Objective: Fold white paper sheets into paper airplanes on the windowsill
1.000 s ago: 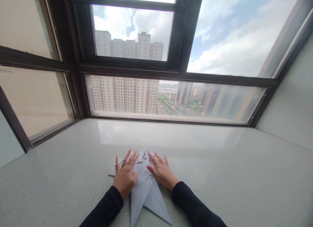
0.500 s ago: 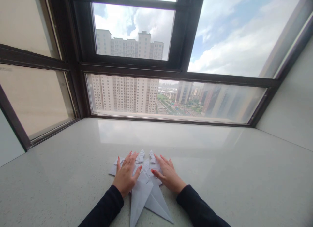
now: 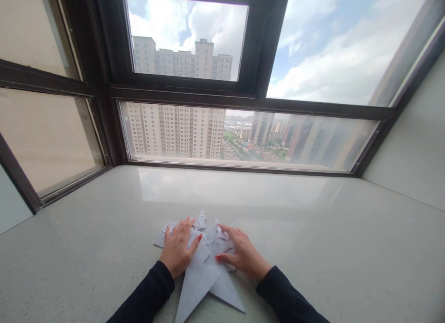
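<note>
Origami pieces (image 3: 199, 283) lie well short of the far edge of the windowsill (image 3: 330, 244), left hand (image 3: 178, 249) and right hand (image 3: 245, 252) spread atop; light, even pressure should avoid crumpling.

Dark-framed window (image 3: 257, 103), pale sill (image 3: 313, 230), perhaps stone

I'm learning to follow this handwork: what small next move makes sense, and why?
Perhaps close the right hand on the right side of the overlapping folded white pointed paper shapes: its thumb and index finger stand apart there, while the left hand rests across their left side.
</note>
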Tool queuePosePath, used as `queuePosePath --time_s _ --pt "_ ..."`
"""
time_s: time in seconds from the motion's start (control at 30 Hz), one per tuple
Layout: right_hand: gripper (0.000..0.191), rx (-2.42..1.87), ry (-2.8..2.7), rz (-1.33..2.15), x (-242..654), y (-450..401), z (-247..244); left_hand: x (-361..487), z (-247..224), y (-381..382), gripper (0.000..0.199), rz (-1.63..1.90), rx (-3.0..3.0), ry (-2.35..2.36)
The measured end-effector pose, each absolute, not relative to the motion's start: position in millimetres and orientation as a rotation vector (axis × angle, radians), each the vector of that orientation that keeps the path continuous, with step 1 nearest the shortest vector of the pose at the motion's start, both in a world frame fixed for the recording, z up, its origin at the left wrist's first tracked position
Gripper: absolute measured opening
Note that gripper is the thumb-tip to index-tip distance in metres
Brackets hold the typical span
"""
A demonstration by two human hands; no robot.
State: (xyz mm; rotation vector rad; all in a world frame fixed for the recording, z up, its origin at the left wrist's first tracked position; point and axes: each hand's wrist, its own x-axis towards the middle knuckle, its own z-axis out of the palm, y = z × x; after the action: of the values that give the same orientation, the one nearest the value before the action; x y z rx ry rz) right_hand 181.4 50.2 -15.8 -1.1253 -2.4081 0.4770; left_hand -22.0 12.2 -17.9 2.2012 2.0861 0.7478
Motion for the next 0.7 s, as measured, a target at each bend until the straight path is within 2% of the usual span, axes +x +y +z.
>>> queuePosePath --time_s 0.07,0.13,0.27,0.33,0.57,0.7 --pt "0.051 -1.11 -2.331 0.431 182 52 -12 -22 -18 12 0.04 0.748 2.197 2.092" --pt "0.049 -1.065 -2.318 0.417 182 52 -7 -21 -17 12 0.038 0.791 2.183 2.115" --pt "0.083 -0.968 -2.493 0.459 182 44 -5 -22 -15 13 0.035 0.866 2.143 2.214" --pt "0.092 -0.985 -2.562 0.463 182 43 -8 -22 -14 13 0.035 0.849 2.163 2.221" --pt "0.063 -1.221 -2.362 0.295 186 56 -16 -20 -10 10 0.039 0.795 2.239 2.027" --pt "0.065 -1.237 -2.242 0.32 182 56 -22 -20 -14 13 0.041 0.804 2.246 2.012"
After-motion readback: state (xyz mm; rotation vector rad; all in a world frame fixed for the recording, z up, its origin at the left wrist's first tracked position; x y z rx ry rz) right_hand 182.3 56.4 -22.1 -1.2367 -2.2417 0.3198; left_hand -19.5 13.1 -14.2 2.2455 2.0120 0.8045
